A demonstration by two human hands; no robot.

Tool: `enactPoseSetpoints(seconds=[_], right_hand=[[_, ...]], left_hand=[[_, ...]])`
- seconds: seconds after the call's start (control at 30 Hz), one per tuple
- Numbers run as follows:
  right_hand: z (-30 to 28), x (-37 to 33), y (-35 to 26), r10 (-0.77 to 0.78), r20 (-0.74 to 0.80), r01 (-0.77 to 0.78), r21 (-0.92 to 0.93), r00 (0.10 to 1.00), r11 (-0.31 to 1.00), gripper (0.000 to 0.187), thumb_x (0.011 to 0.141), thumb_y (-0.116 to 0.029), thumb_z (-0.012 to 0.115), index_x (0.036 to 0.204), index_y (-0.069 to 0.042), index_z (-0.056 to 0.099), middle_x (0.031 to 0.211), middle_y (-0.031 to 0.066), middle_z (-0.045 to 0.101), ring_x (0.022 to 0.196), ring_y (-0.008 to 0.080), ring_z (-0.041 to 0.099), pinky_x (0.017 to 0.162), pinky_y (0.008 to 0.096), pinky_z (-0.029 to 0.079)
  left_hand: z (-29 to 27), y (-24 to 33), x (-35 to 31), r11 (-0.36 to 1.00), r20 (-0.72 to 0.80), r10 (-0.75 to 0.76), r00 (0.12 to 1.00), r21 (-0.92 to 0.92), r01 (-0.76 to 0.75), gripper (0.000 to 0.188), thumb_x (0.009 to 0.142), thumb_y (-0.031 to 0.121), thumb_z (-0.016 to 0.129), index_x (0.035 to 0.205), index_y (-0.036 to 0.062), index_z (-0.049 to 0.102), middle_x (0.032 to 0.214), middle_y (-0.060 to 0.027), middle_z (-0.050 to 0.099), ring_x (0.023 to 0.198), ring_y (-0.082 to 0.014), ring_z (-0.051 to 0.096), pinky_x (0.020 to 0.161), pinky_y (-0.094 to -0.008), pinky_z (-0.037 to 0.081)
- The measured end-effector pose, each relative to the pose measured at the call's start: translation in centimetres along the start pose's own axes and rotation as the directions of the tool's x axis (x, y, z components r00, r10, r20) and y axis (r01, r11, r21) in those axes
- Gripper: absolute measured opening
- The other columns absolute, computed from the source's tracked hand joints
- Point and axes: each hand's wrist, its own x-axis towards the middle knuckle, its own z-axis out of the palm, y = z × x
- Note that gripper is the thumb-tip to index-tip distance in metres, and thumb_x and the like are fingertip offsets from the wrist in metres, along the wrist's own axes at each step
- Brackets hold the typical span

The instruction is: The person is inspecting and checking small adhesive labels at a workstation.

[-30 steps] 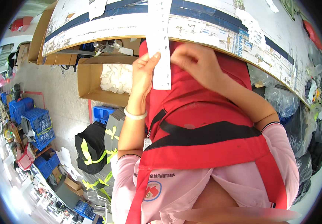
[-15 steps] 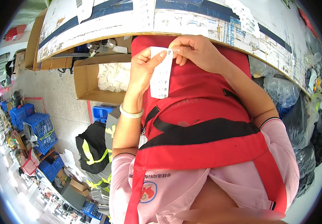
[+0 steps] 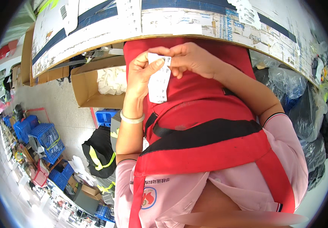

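Observation:
A strip of white printed labels [image 3: 157, 89] hangs in front of the red apron [image 3: 198, 85], just short of the table's edge. My left hand [image 3: 138, 74] is closed on its upper part, the thumb pressed flat over the front. From the other side my right hand [image 3: 194, 60] reaches in, its bent fingers pinching at the strip's top right edge. The right fingertips are partly hidden behind the paper. The strip's lower end hangs free and is slightly bent.
A worktable [image 3: 171, 26] with a worn white top and dark blue tape lies ahead. Under its left side stands a cardboard box [image 3: 86, 85] of whitish scraps. Blue crates [image 3: 48, 140] and a black bundle [image 3: 99, 152] are at left; clear plastic bags [image 3: 302, 114] crowd the right.
Both hands and the strip have shifted slightly left and down in the view. The right fingers have moved partly behind the strip's top, which is now more creased.

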Motion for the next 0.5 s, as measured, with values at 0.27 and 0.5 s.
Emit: enactPoseSetpoints(seconds=[0.27,0.5], right_hand=[[-0.7,-1.0,0.0,-0.287,-0.218,0.213,-0.308,0.933,0.927,0.018,0.093,-0.017,0.058,0.097,0.000,0.064,0.082,0.0022,0.062,0.069,0.0075,0.058,0.064,0.0220,0.050],[-1.4,-1.1,0.4,-0.326,-0.324,0.222,-0.318,0.888,0.922,0.016,0.093,-0.015,0.059,0.097,-0.001,0.064,0.080,0.0014,0.062,0.069,0.0063,0.057,0.063,0.0205,0.048]], left_hand=[[0.1,-1.0,0.8,0.998,-0.098,0.061,0.993,0.006,-0.061,0.006,0.085,0.005,0.069,0.090,0.0028,0.067,0.079,-0.0042,0.068,0.065,-0.0054,0.059,0.056,-0.0192,0.046],[0.2,-1.8,2.1,0.996,-0.106,0.020,0.994,0.087,-0.010,0.012,0.084,0.006,0.069,0.094,-0.0014,0.070,0.081,-0.0043,0.068,0.070,-0.0077,0.061,0.061,-0.0204,0.048]])
